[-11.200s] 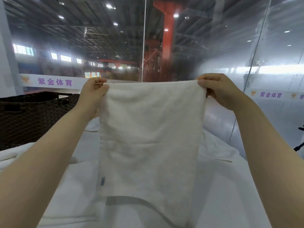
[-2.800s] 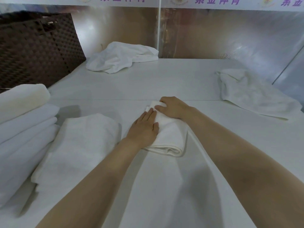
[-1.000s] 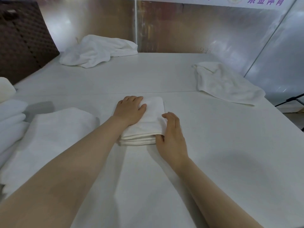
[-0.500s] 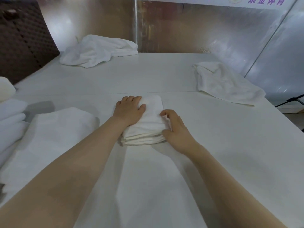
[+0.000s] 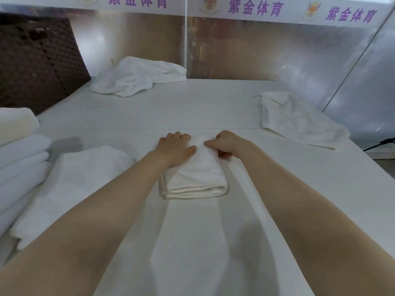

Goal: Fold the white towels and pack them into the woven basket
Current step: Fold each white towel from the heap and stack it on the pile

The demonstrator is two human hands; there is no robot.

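White tabletop (image 5: 213,107) fills the view. Nearest, a small folded white towel (image 5: 195,178) lies at centre, under both hands. Left hand (image 5: 174,151) rests flat on its far left part, fingers relaxed; right hand (image 5: 226,144) curls round its far right corner. Farther left stands a dark brown woven basket (image 5: 36,60).

Setting: indoor staged work station, not a home. Evidence: white bench (image 5: 213,107) enclosed at the back and right of frame by clear, reflective panels (image 5: 245,50); white banner strip (image 5: 256,9) along top of frame with repeated purple Chinese characters and crest logos. Dark woven basket (image 5: 36,60) upper left; white towels (image 5: 139,75) lie folded and loose around the bench. Black stand leg (image 5: 382,143) at right edge.
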